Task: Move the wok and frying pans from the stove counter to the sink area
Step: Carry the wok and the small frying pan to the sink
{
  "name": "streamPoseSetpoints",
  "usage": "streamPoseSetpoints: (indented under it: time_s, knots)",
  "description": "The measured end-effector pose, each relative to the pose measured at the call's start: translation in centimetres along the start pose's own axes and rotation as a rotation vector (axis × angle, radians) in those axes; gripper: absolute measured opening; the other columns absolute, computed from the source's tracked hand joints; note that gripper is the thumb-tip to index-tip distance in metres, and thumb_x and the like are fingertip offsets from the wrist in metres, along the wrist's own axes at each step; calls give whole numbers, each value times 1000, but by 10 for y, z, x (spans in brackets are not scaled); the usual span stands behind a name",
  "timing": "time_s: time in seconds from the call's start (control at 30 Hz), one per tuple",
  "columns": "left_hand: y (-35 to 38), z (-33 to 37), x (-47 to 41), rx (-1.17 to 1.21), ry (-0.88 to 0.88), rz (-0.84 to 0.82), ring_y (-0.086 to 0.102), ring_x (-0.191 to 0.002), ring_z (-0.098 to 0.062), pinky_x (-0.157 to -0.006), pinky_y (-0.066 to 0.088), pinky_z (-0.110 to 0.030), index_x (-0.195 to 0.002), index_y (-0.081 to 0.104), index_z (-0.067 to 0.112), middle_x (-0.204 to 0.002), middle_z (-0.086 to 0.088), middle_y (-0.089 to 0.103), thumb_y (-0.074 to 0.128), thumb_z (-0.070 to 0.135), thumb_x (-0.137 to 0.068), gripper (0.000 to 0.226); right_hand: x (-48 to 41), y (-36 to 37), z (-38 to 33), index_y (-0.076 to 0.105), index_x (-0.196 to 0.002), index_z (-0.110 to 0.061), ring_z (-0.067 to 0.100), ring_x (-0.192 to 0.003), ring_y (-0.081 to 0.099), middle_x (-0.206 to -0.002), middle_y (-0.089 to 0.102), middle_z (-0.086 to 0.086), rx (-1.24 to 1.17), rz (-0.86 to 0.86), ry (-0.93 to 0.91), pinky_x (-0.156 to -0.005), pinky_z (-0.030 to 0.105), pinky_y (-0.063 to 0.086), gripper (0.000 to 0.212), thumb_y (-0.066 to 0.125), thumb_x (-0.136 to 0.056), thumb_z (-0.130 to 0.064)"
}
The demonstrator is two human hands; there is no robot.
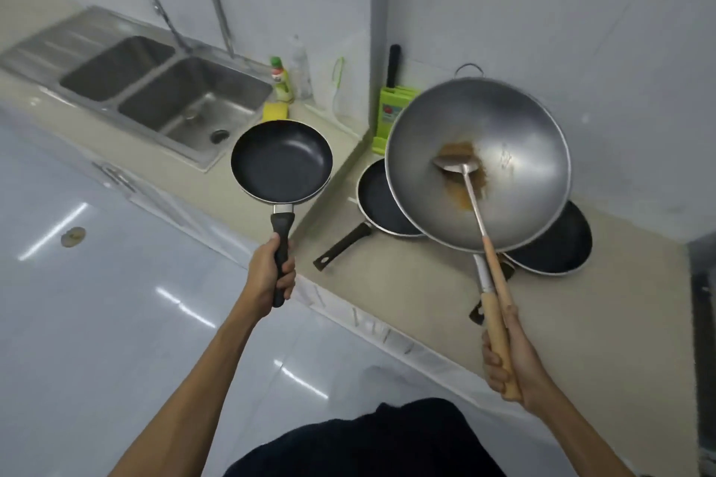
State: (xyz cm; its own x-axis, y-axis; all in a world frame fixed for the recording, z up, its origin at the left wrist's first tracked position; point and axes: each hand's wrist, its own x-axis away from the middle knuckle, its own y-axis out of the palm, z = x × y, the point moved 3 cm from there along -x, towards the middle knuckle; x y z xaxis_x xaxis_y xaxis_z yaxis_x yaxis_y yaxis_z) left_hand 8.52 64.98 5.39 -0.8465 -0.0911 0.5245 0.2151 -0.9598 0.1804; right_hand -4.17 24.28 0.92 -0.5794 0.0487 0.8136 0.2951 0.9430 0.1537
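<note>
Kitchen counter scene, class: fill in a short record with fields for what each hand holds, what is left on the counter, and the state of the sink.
left hand: grips the small black frying pan by its handle, lifted
right hand: holds the wok handle and spatula handle together
left on counter: two black frying pans, partly under the wok
wok contents: brown residue
sink: two basins, no pans inside

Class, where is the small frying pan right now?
Centre-left of the head view: the small frying pan is held by the left hand, between the sink and wok.
</note>
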Motion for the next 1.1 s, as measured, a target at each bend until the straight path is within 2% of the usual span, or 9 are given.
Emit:
streamPoseSetpoints:
  time_s: [0.33,0.6,0.83,1.1]
  knots:
    - [-168,91,-66,176,78,290,26,-31,-12,-32,31,-21,-92,52,13,-50,3,36,38,42,-103,34,-81,210,-62,51,-66,-13,16,-27,32,-47,38,7,304,-169,115,-35,17,28,74,42,-79,-85]
    - [-290,175,-125,281,130,434,26,-32,-12,-32,31,-22,-92,51,13,-53,1,35,38,40,-104,32,-143,405,-117,52,-66,-14,15,-29,31,-50,39,6,523,-272,77,-34,17,26,75,38,-83,-86]
    - [-395,209,-153,374,155,519,26,-32,-11,-31,31,-20,-91,50,13,-52,2,35,36,38,-106,32,-185,572,-140,55,-65,-15,15,-31,35,-51,43,5,654,-378,59,-34,20,30,77,41,-80,-89]
    - [-562,254,-201,379,146,523,27,-31,-9,-32,30,-19,-92,50,14,-52,4,37,36,40,-106,33,-213,772,-115,55,-64,-16,14,-31,35,-49,45,2,667,-420,9,-33,19,31,77,38,-82,-88]
